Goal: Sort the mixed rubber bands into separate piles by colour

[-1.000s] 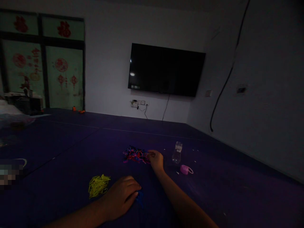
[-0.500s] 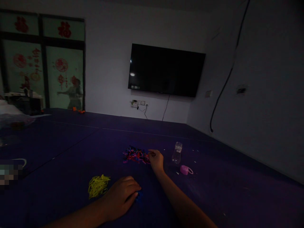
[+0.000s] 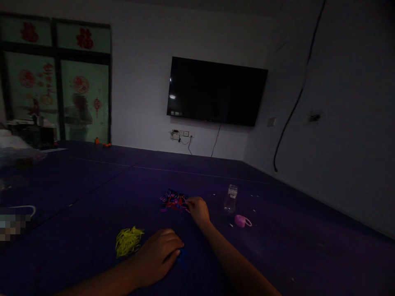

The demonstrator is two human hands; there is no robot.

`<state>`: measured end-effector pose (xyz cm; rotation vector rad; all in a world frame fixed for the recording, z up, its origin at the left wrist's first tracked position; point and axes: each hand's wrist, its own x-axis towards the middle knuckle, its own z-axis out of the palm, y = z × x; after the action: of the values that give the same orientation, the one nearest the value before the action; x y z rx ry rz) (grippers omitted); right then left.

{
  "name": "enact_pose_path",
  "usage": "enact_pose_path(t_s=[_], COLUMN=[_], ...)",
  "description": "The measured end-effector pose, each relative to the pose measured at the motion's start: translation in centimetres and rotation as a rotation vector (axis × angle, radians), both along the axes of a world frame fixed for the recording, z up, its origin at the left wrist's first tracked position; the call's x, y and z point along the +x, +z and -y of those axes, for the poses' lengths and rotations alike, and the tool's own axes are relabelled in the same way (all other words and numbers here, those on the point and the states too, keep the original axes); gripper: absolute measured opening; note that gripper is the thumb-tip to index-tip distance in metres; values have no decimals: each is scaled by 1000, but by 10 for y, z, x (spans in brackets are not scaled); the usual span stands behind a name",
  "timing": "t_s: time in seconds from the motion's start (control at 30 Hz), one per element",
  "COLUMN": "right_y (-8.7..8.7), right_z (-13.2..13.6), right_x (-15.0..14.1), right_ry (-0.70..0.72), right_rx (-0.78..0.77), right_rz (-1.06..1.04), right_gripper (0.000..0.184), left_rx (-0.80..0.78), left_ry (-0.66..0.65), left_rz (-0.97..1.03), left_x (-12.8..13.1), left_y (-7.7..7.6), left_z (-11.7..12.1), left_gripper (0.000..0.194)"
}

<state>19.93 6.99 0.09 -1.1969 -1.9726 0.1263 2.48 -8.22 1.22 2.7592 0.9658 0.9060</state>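
Observation:
A heap of red, pink and blue small loops (image 3: 173,200) lies on the dark purple surface (image 3: 92,193). My right hand (image 3: 198,210) reaches into the heap's right edge, fingers pinched together on loops there. My left hand (image 3: 158,255) rests nearer to me, fingers curled down over a small blue bunch (image 3: 182,253). A separate pile of yellow loops (image 3: 128,240) lies just left of my left hand.
A clear plastic bottle (image 3: 230,198) stands right of my right hand, with a pink ring-shaped thing (image 3: 242,221) lying in front of it. A black screen (image 3: 216,91) hangs on the far wall. A person (image 3: 78,117) shows behind the glass door at far left.
My right hand has slid a little left, further into the mixed heap. My left hand has stayed put. A person has appeared and moved behind the glass door.

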Motion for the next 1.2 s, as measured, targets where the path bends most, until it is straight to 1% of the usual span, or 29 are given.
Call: enact_pose_path(t_s=[0.2, 0.53, 0.7, 0.83, 1.0, 1.1, 1.2], right_y=[-6, -4, -1, -1, -5, -7, -6], right_z=[-2, -3, -2, -1, -3, -5, -6], right_x=[1, 2, 1, 1, 3, 5, 6], right_ry=[-73, -22, -29, -24, -84, -74, -29], right_rx=[17, -16, 10, -6, -44, -47, -74], right_rz=[69, 50, -7, -107, -280, -424, -565], right_gripper=[19, 19, 21, 21, 20, 22, 24], left_rx=[-13, -10, -8, -13, -13, -11, -9], left_ry=[16, -6, 9, 6, 16, 18, 6], left_rz=[-13, 3, -7, -5, 7, 22, 18], left_x=[2, 1, 1, 1, 2, 2, 1], left_y=[2, 3, 2, 2, 4, 4, 2], left_z=[2, 2, 1, 1, 4, 5, 3], left_gripper=[25, 24, 24, 23, 24, 25, 25])
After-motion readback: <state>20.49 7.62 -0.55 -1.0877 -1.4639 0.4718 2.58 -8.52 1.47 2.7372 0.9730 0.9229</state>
